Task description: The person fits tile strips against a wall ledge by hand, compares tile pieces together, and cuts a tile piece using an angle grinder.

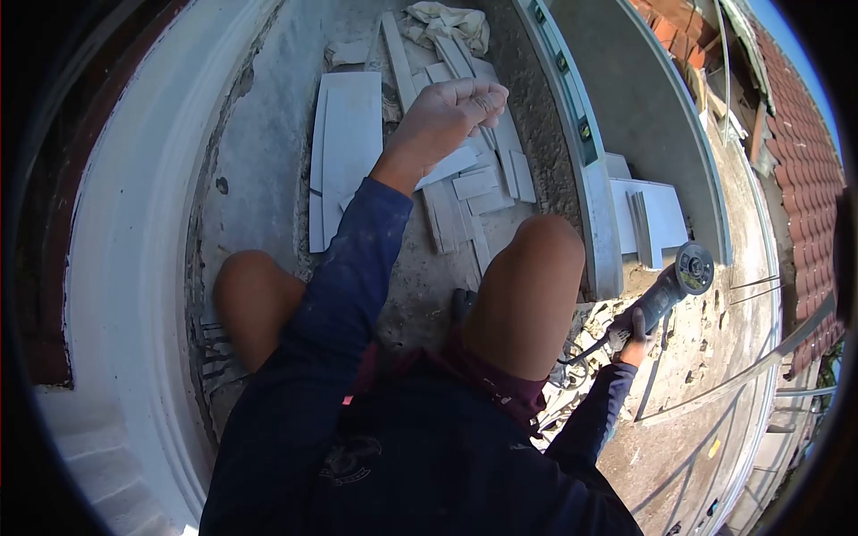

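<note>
My left hand (456, 112) is raised in front of me at the upper middle, its fingers curled closed and dusty; whatever may be inside them is hidden. Down at the right, my right hand (636, 338) is wrapped round the body of an angle grinder (660, 299). The grinder's round disc (694, 268) faces up, and its cable runs back beside my wrist. Beneath and behind my left hand lie pale cut tile pieces (475, 183) and larger pale tiles (350, 134) on the dusty floor.
A low wall ledge bears a spirit level (572, 98) to the right of the floor trough. Beyond it, more pale tiles (657, 214) lean near rubble. A crumpled cloth or sack (456, 25) lies at the far end. A white moulded wall (134, 223) runs along the left.
</note>
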A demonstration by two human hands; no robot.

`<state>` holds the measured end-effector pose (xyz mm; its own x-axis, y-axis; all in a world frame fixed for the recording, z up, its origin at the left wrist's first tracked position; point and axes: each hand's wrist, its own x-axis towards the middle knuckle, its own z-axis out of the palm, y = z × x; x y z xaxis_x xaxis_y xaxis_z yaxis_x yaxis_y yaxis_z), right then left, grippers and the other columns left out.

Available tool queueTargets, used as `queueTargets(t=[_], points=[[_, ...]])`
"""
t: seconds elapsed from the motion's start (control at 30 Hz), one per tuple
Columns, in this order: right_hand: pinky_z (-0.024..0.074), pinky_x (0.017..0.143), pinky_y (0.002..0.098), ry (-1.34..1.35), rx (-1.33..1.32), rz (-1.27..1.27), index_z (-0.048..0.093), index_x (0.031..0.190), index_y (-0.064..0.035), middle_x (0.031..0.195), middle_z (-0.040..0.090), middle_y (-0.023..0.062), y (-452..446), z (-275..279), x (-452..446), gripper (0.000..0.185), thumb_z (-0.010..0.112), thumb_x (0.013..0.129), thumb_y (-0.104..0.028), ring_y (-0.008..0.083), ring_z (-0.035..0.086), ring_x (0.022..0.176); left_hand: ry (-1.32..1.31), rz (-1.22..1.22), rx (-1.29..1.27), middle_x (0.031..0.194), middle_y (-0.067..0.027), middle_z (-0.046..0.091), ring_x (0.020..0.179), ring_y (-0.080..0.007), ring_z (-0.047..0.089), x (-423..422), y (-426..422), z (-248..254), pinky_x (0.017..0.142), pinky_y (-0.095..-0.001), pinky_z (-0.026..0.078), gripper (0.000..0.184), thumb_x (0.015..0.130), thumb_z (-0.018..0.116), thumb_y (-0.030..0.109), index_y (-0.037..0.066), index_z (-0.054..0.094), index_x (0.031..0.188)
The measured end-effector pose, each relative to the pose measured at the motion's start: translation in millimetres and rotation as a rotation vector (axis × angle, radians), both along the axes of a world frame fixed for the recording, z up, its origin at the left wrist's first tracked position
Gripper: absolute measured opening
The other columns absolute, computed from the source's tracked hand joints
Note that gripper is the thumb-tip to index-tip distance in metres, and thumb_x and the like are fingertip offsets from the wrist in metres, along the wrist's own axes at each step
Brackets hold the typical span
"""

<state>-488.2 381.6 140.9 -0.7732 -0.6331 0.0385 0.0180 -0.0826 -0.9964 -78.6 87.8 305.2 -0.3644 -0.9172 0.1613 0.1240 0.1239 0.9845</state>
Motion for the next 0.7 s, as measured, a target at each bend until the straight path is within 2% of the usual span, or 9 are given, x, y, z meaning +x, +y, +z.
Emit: queueTargets(t=[0.07,0.1,0.2,0.23,0.33,0.43,0.53,0.57,0.7], points=[[0.0567,0.067,0.0335,0.065,-0.085,0.021,0.05,0.125,0.0016,0.097,0.065,0.0125,-41,37,6,0.046,0.071,0.087,-0.011,0.0234,0.068,0.075,-0.041,-0.062,0.037,0.097,-0.0012,0.069,0.088,-0.0096,0.063,-18,2,-15,0.078,-0.0249,0.048,0.038,0.096,0.065,0.031,0.001,0.067,0.119],[0.0561,0.072,0.0343,-0.049,-0.157,0.198,0.047,0.129,0.0011,0.1,0.064,0.0127,-62,44,-4,0.053,0.072,0.084,-0.012,0.0235,0.067,0.083,-0.063,-0.097,0.06,0.096,-0.001,0.068,0.087,-0.0095,0.063,-27,4,-24,0.077,-0.0245,0.048,0.037,0.096,0.065,0.03,0.001,0.068,0.119],[0.0546,0.085,0.0402,-0.036,-0.214,0.408,0.056,0.118,0.0019,0.101,0.066,0.0137,-146,96,50,0.051,0.074,0.076,-0.022,0.0267,0.068,0.09,-0.109,-0.191,0.048,0.095,-0.0011,0.068,0.087,-0.0094,0.062,-57,9,-56,0.077,-0.0249,0.049,0.035,0.095,0.066,0.027,0.001,0.067,0.118],[0.0552,0.083,0.0395,-0.051,-0.2,0.48,0.057,0.116,0.002,0.099,0.066,0.0134,-170,97,57,0.048,0.074,0.077,-0.021,0.0263,0.068,0.088,-0.136,-0.219,0.05,0.091,-0.0011,0.068,0.086,-0.0099,0.062,-65,11,-70,0.078,-0.0257,0.05,0.035,0.094,0.068,0.025,-0.001,0.067,0.116],[0.057,0.069,0.0339,-0.178,-0.13,0.562,0.061,0.104,0.0036,0.09,0.067,0.0131,-234,86,93,0.035,0.072,0.076,-0.014,0.0254,0.07,0.076,-0.178,-0.282,-0.09,0.103,-0.0063,0.067,0.089,-0.0118,0.063,-80,19,-107,0.081,-0.0282,0.051,0.047,0.091,0.071,0.028,-0.003,0.062,0.126],[0.0556,0.064,0.032,-0.252,0.013,0.577,0.062,0.099,0.0012,0.083,0.066,0.009,-275,67,140,0.029,0.073,0.075,-0.012,0.0215,0.068,0.069,-0.085,-0.152,0.007,0.114,-0.0111,0.062,0.097,-0.0172,0.064,-84,27,-121,0.084,-0.0314,0.052,0.064,0.086,0.076,0.029,-0.002,0.052,0.137],[0.0534,0.062,0.031,-0.239,0.057,0.627,0.063,0.097,-0.0007,0.08,0.065,0.0058,-310,28,166,0.025,0.073,0.076,-0.011,0.0179,0.065,0.066,-0.324,0.015,-0.462,0.119,-0.0146,0.057,0.103,-0.0242,0.063,-71,10,-158,0.088,-0.0348,0.051,0.079,0.081,0.078,0.03,0.0,0.044,0.146],[0.0513,0.061,0.0306,-0.234,0.07,0.651,0.063,0.095,-0.0018,0.081,0.065,0.0049,-317,17,172,0.024,0.074,0.075,-0.01,0.0161,0.062,0.064,-0.386,0.036,-0.38,0.114,-0.0164,0.058,0.104,-0.0321,0.062,-65,10,-165,0.091,-0.0384,0.051,0.077,0.079,0.078,0.029,-0.001,0.046,0.143],[0.0515,0.061,0.0307,-0.232,0.198,0.696,0.062,0.097,-0.0026,0.081,0.064,0.0047,-329,-12,188,0.027,0.075,0.074,-0.009,0.0165,0.062,0.065,-0.47,0.134,-0.352,0.118,-0.0193,0.057,0.104,-0.0391,0.061,-58,16,-192,0.087,-0.0445,0.051,0.065,0.082,0.074,0.028,-0.002,0.051,0.135]])
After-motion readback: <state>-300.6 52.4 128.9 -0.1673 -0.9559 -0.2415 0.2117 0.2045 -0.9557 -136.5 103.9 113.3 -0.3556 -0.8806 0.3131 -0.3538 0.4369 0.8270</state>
